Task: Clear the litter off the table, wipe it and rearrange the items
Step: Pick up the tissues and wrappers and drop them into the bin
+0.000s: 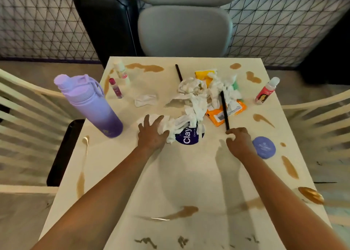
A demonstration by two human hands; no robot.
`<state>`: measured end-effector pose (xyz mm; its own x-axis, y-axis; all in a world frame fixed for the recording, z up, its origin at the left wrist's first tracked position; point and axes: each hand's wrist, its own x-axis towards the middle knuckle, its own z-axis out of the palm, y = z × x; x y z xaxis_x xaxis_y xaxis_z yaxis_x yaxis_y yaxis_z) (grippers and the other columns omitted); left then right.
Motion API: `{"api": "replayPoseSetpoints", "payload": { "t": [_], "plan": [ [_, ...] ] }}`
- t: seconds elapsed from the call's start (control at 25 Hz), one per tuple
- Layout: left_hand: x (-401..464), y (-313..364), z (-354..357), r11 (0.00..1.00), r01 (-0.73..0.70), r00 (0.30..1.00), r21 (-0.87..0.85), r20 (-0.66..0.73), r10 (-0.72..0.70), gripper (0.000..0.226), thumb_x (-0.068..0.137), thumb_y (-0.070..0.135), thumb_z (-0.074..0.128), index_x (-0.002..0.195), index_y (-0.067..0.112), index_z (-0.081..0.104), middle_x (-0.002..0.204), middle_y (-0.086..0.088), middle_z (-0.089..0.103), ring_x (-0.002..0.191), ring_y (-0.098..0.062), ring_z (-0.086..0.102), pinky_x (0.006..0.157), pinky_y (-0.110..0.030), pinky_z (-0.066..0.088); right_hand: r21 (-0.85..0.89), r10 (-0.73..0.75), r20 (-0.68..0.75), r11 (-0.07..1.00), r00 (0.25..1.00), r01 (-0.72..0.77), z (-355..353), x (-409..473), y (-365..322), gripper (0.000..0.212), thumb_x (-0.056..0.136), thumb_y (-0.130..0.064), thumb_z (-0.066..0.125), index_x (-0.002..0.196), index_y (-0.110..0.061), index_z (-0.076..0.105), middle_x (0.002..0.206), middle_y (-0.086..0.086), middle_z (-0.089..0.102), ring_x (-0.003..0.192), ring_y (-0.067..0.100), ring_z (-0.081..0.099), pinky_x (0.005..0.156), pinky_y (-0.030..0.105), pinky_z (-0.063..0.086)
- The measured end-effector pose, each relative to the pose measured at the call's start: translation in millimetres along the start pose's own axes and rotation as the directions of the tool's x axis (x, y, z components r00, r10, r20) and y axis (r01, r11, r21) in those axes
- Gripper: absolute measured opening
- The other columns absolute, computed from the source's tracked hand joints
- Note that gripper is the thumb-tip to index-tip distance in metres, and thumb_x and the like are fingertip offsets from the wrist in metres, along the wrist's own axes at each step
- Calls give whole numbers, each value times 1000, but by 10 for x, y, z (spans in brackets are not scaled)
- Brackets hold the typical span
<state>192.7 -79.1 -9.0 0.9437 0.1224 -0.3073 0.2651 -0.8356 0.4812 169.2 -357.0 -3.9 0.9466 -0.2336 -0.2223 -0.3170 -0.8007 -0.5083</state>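
A pile of crumpled white tissues (198,96) lies mid-table over an orange wrapper (217,118), a yellow wrapper (204,75) and a green packet (236,85). My left hand (151,134) rests with spread fingers on the nearest tissue wad (170,125), which partly covers a dark blue round "Clay" jar (189,138). A black straw (224,109) lies across the pile. My right hand (239,139) has curled fingers at its near end; whether they pinch it is unclear. A second black straw (179,72) lies farther back. Brown spills (181,212) streak the cream table (189,174).
A purple water bottle (89,105) stands at the left. Near it are a pink tube (115,88), a white bottle (121,71) and a loose tissue (144,100). A pink-and-white bottle (267,90) and a purple round tin (264,147) sit on the right. Chairs flank the table.
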Motion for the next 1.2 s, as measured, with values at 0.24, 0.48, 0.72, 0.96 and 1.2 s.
{"api": "replayPoseSetpoints", "payload": {
  "t": [0.24,0.48,0.72,0.96,1.2],
  "plan": [
    [134,-88,111,1000,22,998,-18,61,-21,54,88,31,50,140,34,34,144,-12,34,129,-33,39,103,-43,37,-37,-32,63,999,998,34,136,513,58,40,91,-8,47,129,-19,52,143,13,29,124,39,34,102,44,34],
    [206,-123,149,985,51,995,-167,-76,-64,41,86,2,50,125,13,52,123,-17,50,114,-29,48,84,-15,29,27,-26,36,999,999,25,273,737,26,26,91,-8,48,114,-7,60,124,20,46,109,39,48,94,39,40],
    [176,-107,51,940,24,970,-341,-221,-105,29,85,1,53,112,11,55,107,-8,62,91,-18,55,74,-15,36,152,70,-67,987,995,-59,293,609,39,27,87,4,45,108,-2,60,113,21,52,104,36,51,88,32,39],
    [-54,-16,-144,853,-74,939,-517,-323,-115,29,84,3,53,101,26,52,99,3,61,89,-19,58,82,-31,48,232,86,-49,970,995,-72,312,103,-10,31,85,4,44,113,-3,55,112,22,50,101,35,51,81,25,33],
    [-391,16,-190,849,-78,958,-523,-274,-81,29,85,0,52,104,21,55,89,7,56,73,-8,52,63,-5,41,296,-2,10,955,1000,-1,450,-410,-76,37,83,6,44,116,-8,53,109,15,49,96,31,54,83,27,39]
  ]
}}
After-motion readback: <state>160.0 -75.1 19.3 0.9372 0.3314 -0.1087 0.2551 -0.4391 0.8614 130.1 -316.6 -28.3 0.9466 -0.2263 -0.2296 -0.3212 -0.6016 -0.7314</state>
